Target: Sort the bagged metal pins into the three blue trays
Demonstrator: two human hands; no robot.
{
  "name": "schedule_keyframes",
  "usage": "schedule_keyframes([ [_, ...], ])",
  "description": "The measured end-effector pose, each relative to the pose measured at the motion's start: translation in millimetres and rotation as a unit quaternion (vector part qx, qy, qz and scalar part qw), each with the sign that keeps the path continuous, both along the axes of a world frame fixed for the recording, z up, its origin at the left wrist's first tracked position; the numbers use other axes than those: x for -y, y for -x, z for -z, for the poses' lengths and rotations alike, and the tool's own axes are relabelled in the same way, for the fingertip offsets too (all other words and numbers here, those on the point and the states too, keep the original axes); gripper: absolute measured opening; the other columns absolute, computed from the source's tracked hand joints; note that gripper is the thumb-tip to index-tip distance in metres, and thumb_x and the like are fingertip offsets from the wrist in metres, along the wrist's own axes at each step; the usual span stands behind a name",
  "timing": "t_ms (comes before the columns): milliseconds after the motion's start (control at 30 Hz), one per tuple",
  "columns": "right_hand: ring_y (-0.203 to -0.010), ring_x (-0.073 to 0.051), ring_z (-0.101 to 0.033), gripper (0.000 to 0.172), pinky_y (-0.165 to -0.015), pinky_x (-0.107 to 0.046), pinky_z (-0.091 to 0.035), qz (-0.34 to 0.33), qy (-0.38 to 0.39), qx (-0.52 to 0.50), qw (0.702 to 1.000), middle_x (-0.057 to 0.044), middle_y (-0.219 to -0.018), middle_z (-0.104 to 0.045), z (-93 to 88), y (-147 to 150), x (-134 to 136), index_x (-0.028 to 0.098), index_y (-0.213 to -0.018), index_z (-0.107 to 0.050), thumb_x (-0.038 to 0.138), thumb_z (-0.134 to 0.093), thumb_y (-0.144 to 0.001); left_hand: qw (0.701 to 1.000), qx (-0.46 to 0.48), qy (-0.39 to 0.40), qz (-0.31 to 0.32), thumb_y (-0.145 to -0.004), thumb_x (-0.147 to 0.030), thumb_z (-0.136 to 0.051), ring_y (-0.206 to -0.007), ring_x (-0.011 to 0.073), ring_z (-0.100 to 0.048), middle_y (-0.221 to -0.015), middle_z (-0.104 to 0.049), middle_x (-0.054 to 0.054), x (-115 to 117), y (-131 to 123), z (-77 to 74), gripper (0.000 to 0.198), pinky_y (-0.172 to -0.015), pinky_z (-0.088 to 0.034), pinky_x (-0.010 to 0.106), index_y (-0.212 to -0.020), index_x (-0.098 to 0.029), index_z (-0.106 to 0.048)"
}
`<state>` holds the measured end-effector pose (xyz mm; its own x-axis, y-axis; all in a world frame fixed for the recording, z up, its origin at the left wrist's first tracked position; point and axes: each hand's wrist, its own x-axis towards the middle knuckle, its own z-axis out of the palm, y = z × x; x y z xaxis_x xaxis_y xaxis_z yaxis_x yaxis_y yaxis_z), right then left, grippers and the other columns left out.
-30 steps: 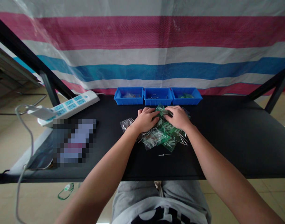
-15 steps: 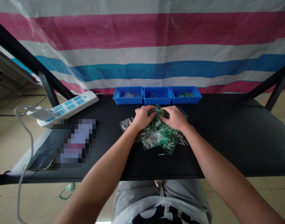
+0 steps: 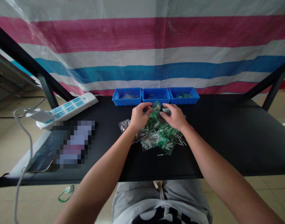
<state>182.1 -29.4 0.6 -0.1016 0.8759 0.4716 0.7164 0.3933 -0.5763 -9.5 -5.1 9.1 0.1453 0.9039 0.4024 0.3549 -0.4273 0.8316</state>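
A heap of small green and clear plastic bags [image 3: 164, 132] mixed with thin metal rivets lies on the black table. My left hand [image 3: 140, 116] is at the heap's upper left, its fingers curled and apart, with no object seen between them. My right hand [image 3: 173, 115] is at the upper right, thumb and fingers apart beside a green bag [image 3: 156, 109] that stands up between both hands. One loose rivet [image 3: 162, 154] lies in front of the heap. A clear bag [image 3: 124, 125] sits at its left edge.
Three blue bins stand in a row behind the heap: left [image 3: 127, 101], middle [image 3: 155, 91], right [image 3: 184, 101], each with small items inside. At the left are a white power strip [image 3: 68, 109] with a cable and a pixelated flat object [image 3: 78, 141]. Striped sheeting hangs behind.
Both hands have opened from the green bag, and their fingers have spread. More of the bag shows between them. The view has shifted slightly.
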Motion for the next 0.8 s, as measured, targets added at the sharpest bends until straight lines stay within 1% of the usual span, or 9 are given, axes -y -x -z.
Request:
schedule_keyframes([
  [100,-0.107,-0.027,-0.062,0.047,-0.082,-0.04,-0.051,-0.017,0.029,-0.105,0.994,-0.013,-0.119,-0.067,-1.5,2,0,0.019,-0.123,-0.059,0.04,-0.06,-0.081,0.992,0.111,0.039,0.041,-0.074,-0.025,-0.064,-0.068,0.0129,-0.06,-0.077,-0.064,0.002,1,-2,-2.9,0.027,-0.065,-0.047,0.025,-0.098,-0.014,-0.068],
  [167,-0.099,-0.025,-0.064,0.049,-0.074,-0.036,-0.051,-0.045,0.066,-0.196,0.977,-0.012,-0.113,-0.068,-3.7,3,0,0.019,-0.121,-0.058,0.046,-0.061,-0.08,0.982,0.162,0.07,0.068,-0.072,-0.027,-0.067,-0.065,0.012,-0.06,-0.075,-0.062,0.0,2,-3,-6.9,0.027,-0.064,-0.048,0.024,-0.096,-0.013,-0.067],
  [233,-0.084,-0.022,-0.066,0.045,-0.067,-0.033,-0.05,-0.068,0.107,-0.277,0.952,-0.009,-0.096,-0.071,-6.8,4,1,0.018,-0.111,-0.062,0.049,-0.063,-0.078,0.974,0.192,0.092,0.082,-0.07,-0.03,-0.069,-0.064,0.0115,-0.061,-0.074,-0.061,-0.001,4,-3,-10.9,0.028,-0.065,-0.049,0.025,-0.093,-0.013,-0.067],
  [300,-0.066,-0.017,-0.062,0.037,-0.061,-0.03,-0.048,-0.075,0.134,-0.323,0.934,-0.003,-0.075,-0.068,-10.2,3,1,0.018,-0.092,-0.064,0.05,-0.066,-0.074,0.968,0.209,0.11,0.086,-0.068,-0.032,-0.072,-0.063,0.0105,-0.06,-0.075,-0.061,-0.001,5,-3,-12.8,0.03,-0.065,-0.05,0.025,-0.091,-0.014,-0.066],
  [367,-0.055,-0.013,-0.055,0.031,-0.055,-0.027,-0.044,-0.074,0.148,-0.34,0.926,0.001,-0.06,-0.06,-12.9,2,1,0.018,-0.077,-0.062,0.048,-0.068,-0.072,0.963,0.223,0.125,0.086,-0.066,-0.033,-0.074,-0.061,0.0092,-0.059,-0.076,-0.061,-0.002,4,-3,-12.4,0.033,-0.064,-0.05,0.024,-0.093,-0.014,-0.065],
  [433,-0.051,-0.011,-0.051,0.029,-0.052,-0.025,-0.04,-0.079,0.167,-0.349,0.919,0.003,-0.054,-0.056,-14.8,1,1,0.018,-0.072,-0.06,0.046,-0.07,-0.07,0.956,0.239,0.143,0.088,-0.065,-0.032,-0.075,-0.061,0.0083,-0.058,-0.075,-0.061,-0.002,3,-4,-10.9,0.037,-0.063,-0.05,0.023,-0.095,-0.015,-0.064],
  [533,-0.051,-0.01,-0.05,0.028,-0.051,-0.024,-0.039,-0.086,0.194,-0.365,0.906,0.003,-0.058,-0.058,-17.5,2,3,0.018,-0.074,-0.061,0.042,-0.072,-0.067,0.941,0.276,0.169,0.095,-0.062,-0.03,-0.077,-0.06,0.0073,-0.058,-0.073,-0.06,-0.004,4,-6,-10.1,0.041,-0.063,-0.05,0.023,-0.096,-0.015,-0.061],
  [667,-0.05,-0.01,-0.049,0.026,-0.05,-0.024,-0.038,-0.075,0.189,-0.378,0.903,0.003,-0.059,-0.058,-20.0,5,4,0.018,-0.074,-0.062,0.041,-0.073,-0.066,0.913,0.325,0.221,0.112,-0.059,-0.026,-0.08,-0.06,0.008,-0.059,-0.068,-0.061,-0.005,7,-9,-13.0,0.046,-0.064,-0.051,0.024,-0.098,-0.016,-0.058],
  [800,-0.049,-0.01,-0.049,0.026,-0.05,-0.024,-0.039,-0.071,0.164,-0.381,0.907,0.004,-0.057,-0.057,-16.1,5,3,0.018,-0.077,-0.063,0.041,-0.072,-0.069,0.91,0.295,0.254,0.141,-0.053,-0.02,-0.081,-0.058,0.0093,-0.06,-0.065,-0.063,-0.004,8,-10,-11.0,0.048,-0.061,-0.048,0.024,-0.095,-0.014,-0.058],
])
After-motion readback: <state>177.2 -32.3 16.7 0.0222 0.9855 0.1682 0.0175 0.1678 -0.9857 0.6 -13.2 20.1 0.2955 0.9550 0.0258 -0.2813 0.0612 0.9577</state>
